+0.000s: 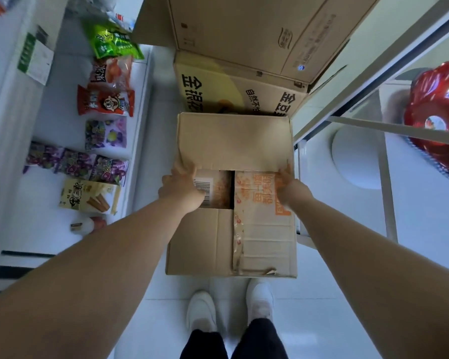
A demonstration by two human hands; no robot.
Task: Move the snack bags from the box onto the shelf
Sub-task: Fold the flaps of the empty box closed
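**A:** What are the hands on?

**B:** Both are at the near edge of the far flap (233, 141) of the box (205, 242) on the floor. The left hand (180, 181) grips that edge at its left end, fingers over the top of the cardboard. The right hand (287, 186) has its fingertips at the right corner of the same edge. Whether it pinches the flap or only touches it, I cannot tell.

**A:** And the box itself?

**B:** It is partly covered. Below the right hand lies a side flap (262, 203) with orange print and torn tape. Between the two hands there is a dark gap. Right by the left hand's knuckles something pale with a barcode (205, 189) shows in it; bag or cardboard, I cannot tell.

**A:** Where are the snack bags?

**B:** Well to the left of the left hand, lying on the white shelf (60, 120). Farthest off is a green bag (112, 42), then a red bag (105, 101), then purple bags (75, 164). A yellow bag (88, 196) lies about level with the left wrist.

**A:** Anything else around?

**B:** Beyond both hands, touching the far side of the box, stands a second box (239, 94) with black lettering, its lid up. Far off to the right of the right hand is a red balloon (441, 107). Back under the forearms are two white shoes (201, 310).
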